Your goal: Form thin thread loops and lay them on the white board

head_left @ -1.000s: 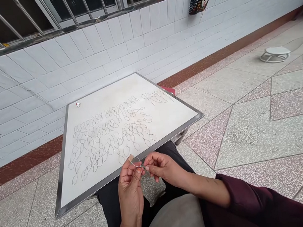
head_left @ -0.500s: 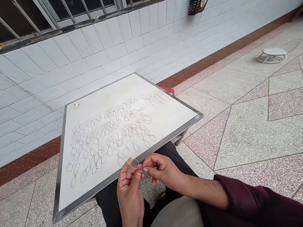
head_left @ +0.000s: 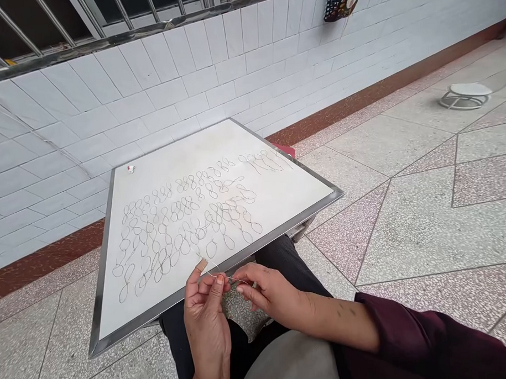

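My left hand (head_left: pixel 208 312) is closed, its thumb and a finger pinching a thin pale string (head_left: pixel 231 278) over my lap, just off the table's near edge. A tan wrap covers the tip of the raised index finger. My right hand (head_left: pixel 268 288) is to the right of it, fingers curled, with the string running to its fingertips. On the white table (head_left: pixel 295 196) lie several rows of thin dark string loops (head_left: pixel 166 264), many twisted into figure eights.
A small white and red object (head_left: pixel 130 169) sits at the table's far left corner. Behind are a tiled wall (head_left: pixel 170 87) and barred window. A round stool (head_left: pixel 467 91) stands on the floor at right, and a patterned bag (head_left: pixel 341 3) hangs on the wall.
My hands have moved apart, and a stretch of string now shows between them. My left hand has shifted slightly left. The view has shifted a little.
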`<state>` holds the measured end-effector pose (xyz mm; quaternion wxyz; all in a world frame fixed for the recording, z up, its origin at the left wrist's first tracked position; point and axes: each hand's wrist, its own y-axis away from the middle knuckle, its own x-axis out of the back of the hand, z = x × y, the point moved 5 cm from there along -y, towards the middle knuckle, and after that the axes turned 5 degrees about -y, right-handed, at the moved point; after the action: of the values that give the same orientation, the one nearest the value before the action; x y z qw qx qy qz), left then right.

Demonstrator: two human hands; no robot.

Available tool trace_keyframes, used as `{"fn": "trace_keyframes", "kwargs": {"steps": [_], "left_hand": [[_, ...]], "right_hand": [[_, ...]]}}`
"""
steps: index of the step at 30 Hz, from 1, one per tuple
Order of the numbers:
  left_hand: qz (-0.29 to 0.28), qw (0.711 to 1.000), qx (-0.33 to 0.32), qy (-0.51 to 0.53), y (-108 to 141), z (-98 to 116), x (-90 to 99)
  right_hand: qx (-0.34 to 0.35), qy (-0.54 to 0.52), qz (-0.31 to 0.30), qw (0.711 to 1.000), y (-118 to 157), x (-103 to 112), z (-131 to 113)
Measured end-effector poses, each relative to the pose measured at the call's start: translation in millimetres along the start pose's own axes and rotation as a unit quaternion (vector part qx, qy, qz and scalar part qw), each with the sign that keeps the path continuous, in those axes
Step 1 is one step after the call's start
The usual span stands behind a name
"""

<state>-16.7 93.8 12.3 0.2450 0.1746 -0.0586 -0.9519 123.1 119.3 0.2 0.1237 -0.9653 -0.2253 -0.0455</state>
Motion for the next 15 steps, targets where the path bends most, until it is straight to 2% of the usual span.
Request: {"fn": "trace_keyframes", "kwargs": {"steps": [4, 10, 15], "left_hand": [[0.022, 1.0, -0.013, 0.001, 0, 5, 5.7], [0.053, 0.998, -0.023, 0.008, 2, 3, 11.3], [0.063, 0.997, -0.045, 0.004, 0, -1, 14.8]], "right_hand": [[0.1, 0.164, -0.034, 0.981, 5, -5, -5], [0.105, 0.235, -0.079, 0.963, 10, -21, 4], [0.099, 0.293, -0.06, 0.949, 11, -26, 13]]}}
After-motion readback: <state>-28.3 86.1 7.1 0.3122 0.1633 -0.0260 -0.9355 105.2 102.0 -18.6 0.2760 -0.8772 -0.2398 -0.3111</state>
